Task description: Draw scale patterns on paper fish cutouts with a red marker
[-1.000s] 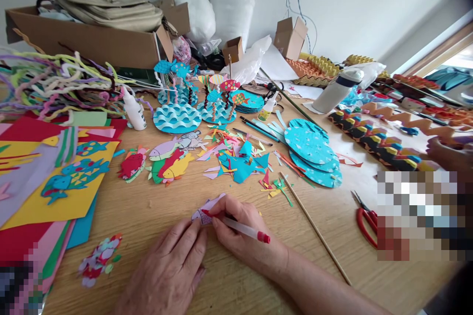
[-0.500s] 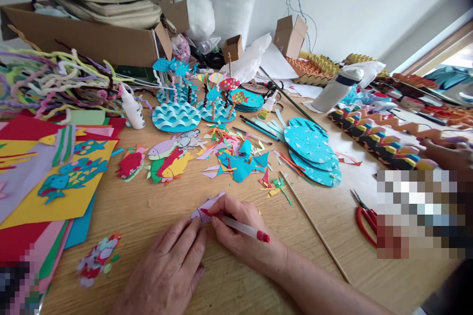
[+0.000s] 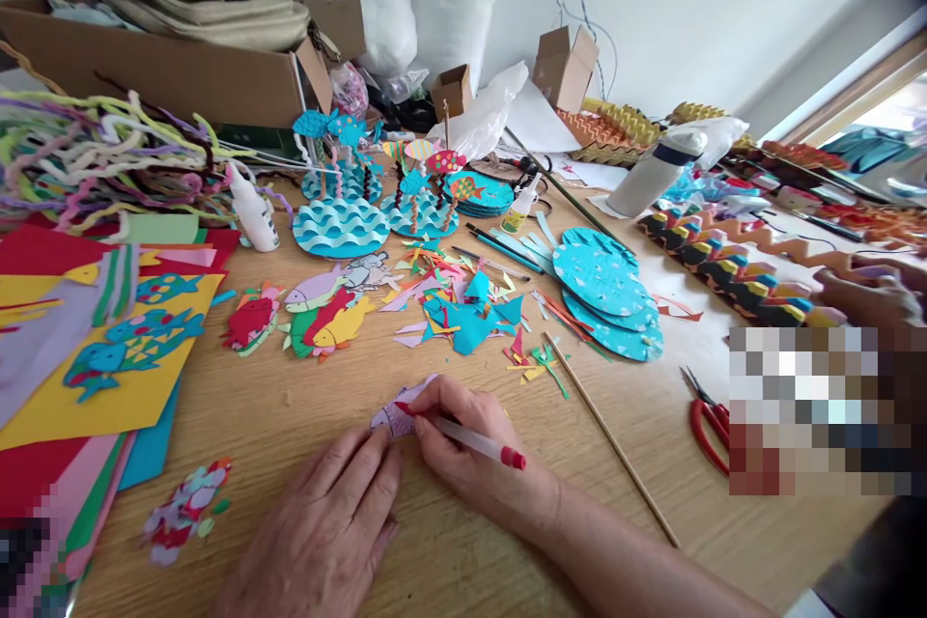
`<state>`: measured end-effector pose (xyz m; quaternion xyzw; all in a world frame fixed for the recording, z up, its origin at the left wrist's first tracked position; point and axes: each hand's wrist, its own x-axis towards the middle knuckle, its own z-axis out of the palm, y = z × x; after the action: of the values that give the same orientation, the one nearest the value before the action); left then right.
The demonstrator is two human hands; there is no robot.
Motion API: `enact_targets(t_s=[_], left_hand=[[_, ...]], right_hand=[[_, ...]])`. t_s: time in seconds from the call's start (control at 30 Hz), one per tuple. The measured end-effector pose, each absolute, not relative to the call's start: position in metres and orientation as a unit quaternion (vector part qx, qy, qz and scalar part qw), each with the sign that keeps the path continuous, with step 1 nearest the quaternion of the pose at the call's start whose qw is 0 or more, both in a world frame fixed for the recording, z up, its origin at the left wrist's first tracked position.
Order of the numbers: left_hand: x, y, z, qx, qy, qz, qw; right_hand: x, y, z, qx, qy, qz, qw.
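Note:
A small purple paper fish (image 3: 383, 418) with drawn scales lies on the wooden table in front of me. My right hand (image 3: 463, 439) pinches a pen (image 3: 478, 440) with a red tip and a clear barrel; the tip rests on the fish's body. Flat on the table, my left hand (image 3: 325, 512) has its fingers stretched out, and their tips press the fish's lower left edge. Beyond the hands are cut paper fish, a yellow one (image 3: 344, 323) and a red one (image 3: 250, 319) among them, beside colourful scraps (image 3: 470, 309).
A wooden stick (image 3: 612, 439) and red-handled scissors (image 3: 710, 425) lie to the right. Paper sheets (image 3: 149, 406) and paper dots (image 3: 188, 507) are at left. Blue discs (image 3: 604, 275), a glue bottle (image 3: 253, 212) and a white bottle (image 3: 659, 176) stand farther back. Another person's hand (image 3: 873, 290) shows at right.
The view has shifted slightly, moving everything a little to the left. My hands keep nearly the same pose, with the pen tip still on the fish.

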<state>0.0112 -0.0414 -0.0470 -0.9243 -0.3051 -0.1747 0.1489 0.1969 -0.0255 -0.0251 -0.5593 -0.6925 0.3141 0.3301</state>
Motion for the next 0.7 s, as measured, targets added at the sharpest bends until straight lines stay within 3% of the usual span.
enact_targets(t_s=[0.7], left_hand=[[0.0105,-0.0412,-0.0474,-0.924,-0.304,-0.177,0.149]], right_hand=[[0.1975,-0.0258,-0.0261,-0.557,-0.694,0.301,0.343]])
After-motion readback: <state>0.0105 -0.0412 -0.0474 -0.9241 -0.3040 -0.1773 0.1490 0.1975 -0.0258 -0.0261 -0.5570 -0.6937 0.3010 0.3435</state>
